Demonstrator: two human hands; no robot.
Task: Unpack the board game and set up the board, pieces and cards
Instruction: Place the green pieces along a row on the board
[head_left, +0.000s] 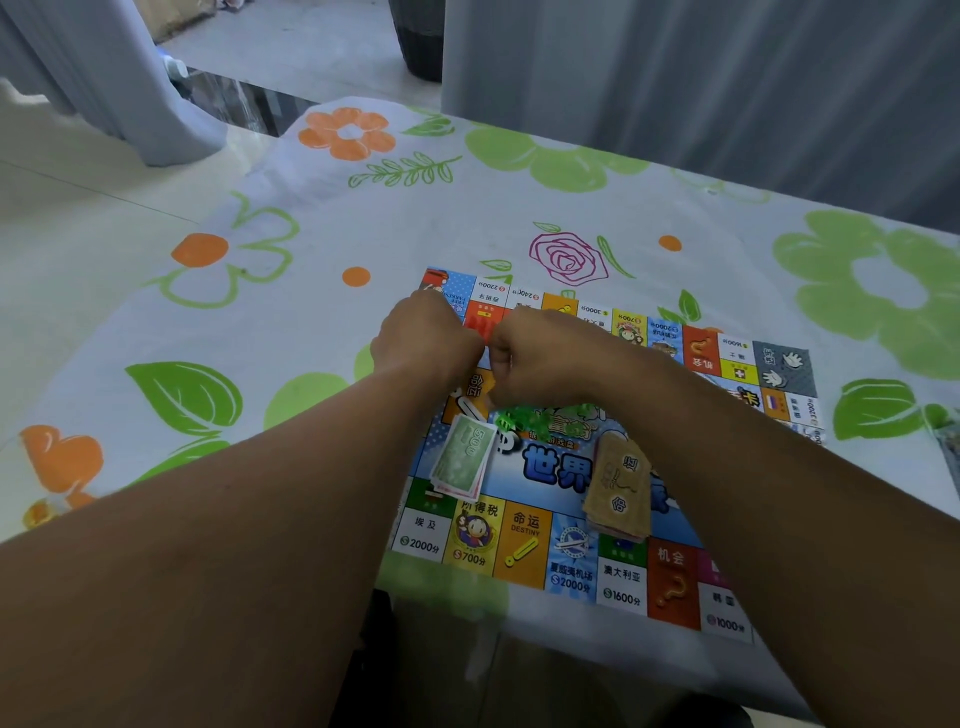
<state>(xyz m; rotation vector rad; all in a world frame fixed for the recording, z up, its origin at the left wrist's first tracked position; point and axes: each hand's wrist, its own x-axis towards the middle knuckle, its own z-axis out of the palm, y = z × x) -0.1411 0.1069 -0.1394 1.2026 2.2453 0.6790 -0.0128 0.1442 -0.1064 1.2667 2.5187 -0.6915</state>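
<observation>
While board (524, 551) lies flat, cards (621, 488) sit at 4 o'clock of green pieces (540, 418), banknotes (462, 457) at 8. Left hand (426, 338) and right hand (545, 358) are curled together at 12, contents hidden, can't tell. Risk: a sudden jerk scatters pieces.

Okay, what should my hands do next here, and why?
Probably pull the left hand and right hand apart to open whatever holds the green pieces. Both hands are curled, knuckles together, right above that clump; the wrapper itself isn't clear. Money and cards already lie stacked on the board, so the pieces look like the next thing to free.
</observation>
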